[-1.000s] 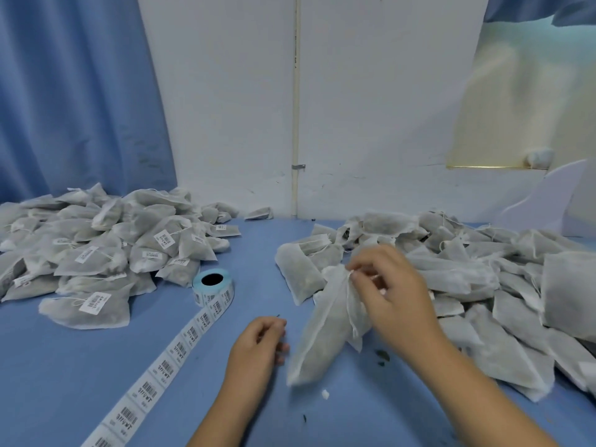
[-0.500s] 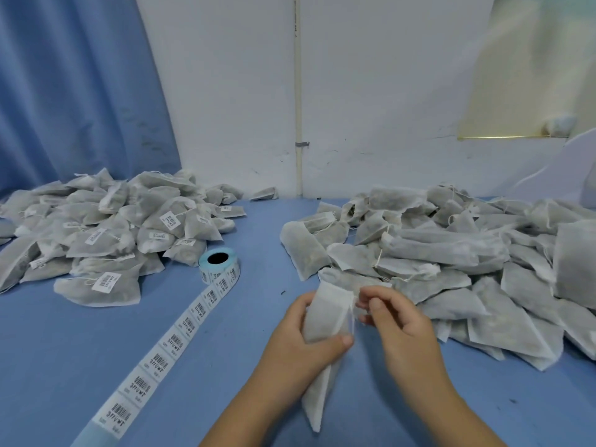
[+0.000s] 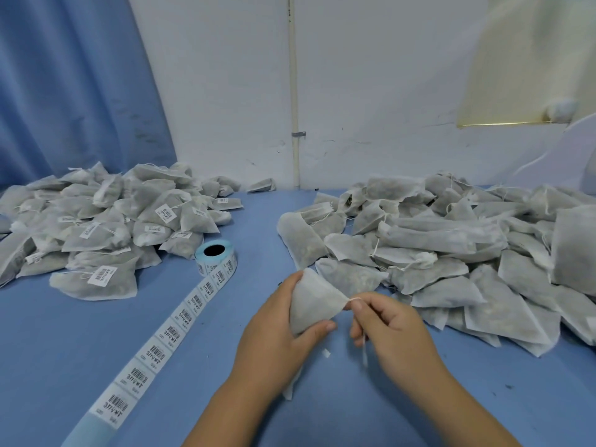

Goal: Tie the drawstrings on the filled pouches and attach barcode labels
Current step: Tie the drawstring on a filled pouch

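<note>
Step in hand: you are closing one pouch [image 3: 314, 304]. Its mouth is gathered to a point, and no knot shows yet.
Pouch: held just above the table [image 3: 64, 350] in front of you, between your hands, with the neck pointing right.
Left hand [image 3: 277, 330]: your fingers and thumb wrap round the pouch body and grip it.
Right hand [image 3: 390, 327]: your thumb and forefinger pinch the drawstring [image 3: 354, 300] right at the neck, and a loose end hangs below your fingers.
Next move: it likely calls for looping the string and knotting it tight against the neck while your left hand keeps the pouch from twisting.
After that: peel a sticker from the label strip [image 3: 167, 337], which runs from the roll [image 3: 215, 253] toward you on your left.
Piles: unlabelled pouches [image 3: 451, 253] lie on your right, and labelled ones [image 3: 96, 227] on your left, so this one probably goes left.
</note>
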Available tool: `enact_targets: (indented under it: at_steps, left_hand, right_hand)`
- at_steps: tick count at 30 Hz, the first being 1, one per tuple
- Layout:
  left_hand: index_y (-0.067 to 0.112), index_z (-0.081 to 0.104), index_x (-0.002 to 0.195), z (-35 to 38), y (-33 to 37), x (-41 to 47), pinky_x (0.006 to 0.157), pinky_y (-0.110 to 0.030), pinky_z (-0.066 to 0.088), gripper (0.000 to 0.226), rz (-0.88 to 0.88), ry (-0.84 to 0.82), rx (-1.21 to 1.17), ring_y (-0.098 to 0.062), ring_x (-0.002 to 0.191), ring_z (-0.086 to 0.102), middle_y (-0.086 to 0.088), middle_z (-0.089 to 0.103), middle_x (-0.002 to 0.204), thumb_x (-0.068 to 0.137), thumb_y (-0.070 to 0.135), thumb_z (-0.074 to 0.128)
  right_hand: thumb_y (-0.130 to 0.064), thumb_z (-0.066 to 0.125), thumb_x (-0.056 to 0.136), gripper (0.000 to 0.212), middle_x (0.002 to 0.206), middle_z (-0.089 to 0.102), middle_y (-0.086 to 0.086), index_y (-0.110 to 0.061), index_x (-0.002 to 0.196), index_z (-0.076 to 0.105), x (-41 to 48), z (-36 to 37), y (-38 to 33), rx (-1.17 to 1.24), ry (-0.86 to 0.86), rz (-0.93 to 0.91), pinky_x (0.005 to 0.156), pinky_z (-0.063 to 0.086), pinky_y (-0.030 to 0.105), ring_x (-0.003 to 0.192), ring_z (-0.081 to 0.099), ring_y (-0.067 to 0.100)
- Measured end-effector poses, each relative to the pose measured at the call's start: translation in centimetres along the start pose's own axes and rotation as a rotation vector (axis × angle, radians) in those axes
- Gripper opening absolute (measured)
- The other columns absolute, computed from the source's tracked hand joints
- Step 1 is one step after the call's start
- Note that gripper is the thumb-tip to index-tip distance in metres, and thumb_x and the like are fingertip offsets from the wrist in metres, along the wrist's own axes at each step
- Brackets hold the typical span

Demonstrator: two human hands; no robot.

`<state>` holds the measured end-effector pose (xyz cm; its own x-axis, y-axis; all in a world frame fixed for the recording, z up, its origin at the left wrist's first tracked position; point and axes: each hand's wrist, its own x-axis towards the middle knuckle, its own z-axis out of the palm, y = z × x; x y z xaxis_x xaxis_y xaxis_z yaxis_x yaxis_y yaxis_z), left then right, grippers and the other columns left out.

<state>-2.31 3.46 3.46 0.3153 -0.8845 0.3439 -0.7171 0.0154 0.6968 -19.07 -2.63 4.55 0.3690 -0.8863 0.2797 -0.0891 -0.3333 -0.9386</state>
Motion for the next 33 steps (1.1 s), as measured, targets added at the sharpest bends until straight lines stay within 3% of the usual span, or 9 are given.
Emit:
enact_targets:
  at_steps: [2, 5, 7, 11, 13, 17, 24, 30, 33]
  left_hand:
    - [0.048, 0.040, 0.136, -0.1, 0.0, 0.0, 0.080, 0.002, 0.033, 0.064, 0.008, 0.012, 0.042, 0.021, 0.097, 0.044, 0.052, 0.047, 0.103, 0.081, 0.046, 0.072]
    - [0.037, 0.047, 0.138, -0.2, 0.0, 0.0, 0.080, -0.022, 0.038, 0.056, 0.028, 0.043, 0.183, -0.006, 0.097, 0.058, 0.024, 0.063, 0.101, 0.086, 0.025, 0.064]
    - [0.029, 0.046, 0.142, -0.1, 0.0, 0.0, 0.082, -0.027, 0.030, 0.062, 0.038, 0.073, 0.299, -0.021, 0.101, 0.057, 0.008, 0.065, 0.104, 0.083, 0.012, 0.059]
    - [0.030, 0.042, 0.143, 0.4, 0.1, -0.2, 0.089, -0.027, 0.031, 0.067, 0.006, 0.077, 0.290, -0.021, 0.108, 0.051, 0.008, 0.060, 0.119, 0.081, 0.006, 0.055]
    - [0.033, 0.049, 0.131, 0.5, 0.0, -0.2, 0.080, -0.030, 0.038, 0.059, -0.012, 0.076, 0.210, -0.022, 0.102, 0.055, 0.013, 0.061, 0.115, 0.077, 0.010, 0.056]
    - [0.035, 0.050, 0.118, 0.8, -0.2, 0.0, 0.073, -0.029, 0.039, 0.047, -0.024, 0.042, 0.160, -0.017, 0.094, 0.058, 0.018, 0.060, 0.100, 0.072, 0.038, 0.059]
    - [0.044, 0.051, 0.111, 1.7, -0.8, 0.2, 0.068, -0.025, 0.042, 0.042, -0.010, 0.007, 0.167, -0.009, 0.084, 0.057, 0.023, 0.057, 0.088, 0.072, 0.057, 0.061]
    - [0.034, 0.063, 0.103, 2.0, -0.3, -0.2, 0.071, -0.029, 0.045, 0.020, 0.168, -0.056, 0.218, -0.014, 0.080, 0.057, 0.011, 0.062, 0.087, 0.084, 0.040, 0.060]
    - [0.029, 0.065, 0.096, 2.6, 0.7, -0.4, 0.067, -0.027, 0.038, 0.049, 0.266, -0.139, 0.276, -0.014, 0.075, 0.054, 0.009, 0.057, 0.078, 0.084, 0.067, 0.037]
  right_hand:
    - [-0.014, 0.049, 0.098, 0.034, 0.049, 0.050, -0.005, -0.027, 0.073, 0.069, 0.3, -0.3, 0.3, 0.037, -0.022, 0.074, 0.049, 0.039, 0.017, 0.045, 0.045, 0.009]
    - [-0.015, 0.045, 0.101, 0.038, 0.048, 0.036, -0.010, -0.026, 0.070, 0.064, 0.3, -0.3, 0.3, 0.049, -0.095, 0.177, 0.046, 0.028, 0.024, 0.043, 0.030, 0.008]
    - [-0.014, 0.045, 0.100, 0.036, 0.048, 0.033, -0.010, -0.022, 0.068, 0.059, 0.2, 0.0, 0.1, 0.021, -0.131, 0.200, 0.047, 0.025, 0.025, 0.043, 0.027, 0.008]
    - [-0.007, 0.043, 0.097, 0.035, 0.049, 0.025, -0.004, -0.013, 0.063, 0.049, -0.3, 0.4, -1.1, 0.283, -0.218, 0.327, 0.041, 0.018, 0.019, 0.041, 0.018, 0.010]
    - [-0.012, 0.046, 0.093, 0.032, 0.048, 0.020, -0.002, -0.013, 0.061, 0.044, -0.5, 0.4, -1.7, 0.410, -0.254, 0.370, 0.043, 0.013, 0.018, 0.043, 0.013, 0.011]
    - [-0.045, 0.060, 0.079, 0.042, 0.047, 0.017, -0.003, -0.019, 0.053, 0.039, -0.7, -0.1, -2.6, 0.548, -0.301, 0.402, 0.043, 0.012, 0.019, 0.040, 0.011, 0.008]
    - [-0.028, 0.064, 0.073, 0.038, 0.042, 0.018, -0.005, -0.019, 0.051, 0.035, -0.1, -1.5, -2.8, 0.753, -0.198, 0.342, 0.042, 0.013, 0.016, 0.034, 0.011, 0.006]
    - [-0.031, 0.063, 0.071, 0.040, 0.046, 0.006, -0.006, -0.023, 0.045, 0.034, 0.8, -4.3, -3.6, 0.966, -0.055, 0.237, 0.039, 0.010, 0.019, 0.039, 0.003, 0.013]
    - [-0.033, 0.063, 0.072, 0.040, 0.046, 0.006, -0.005, -0.023, 0.043, 0.038, 0.9, -5.0, -3.6, 0.974, -0.046, 0.200, 0.038, 0.010, 0.021, 0.039, 0.002, 0.013]
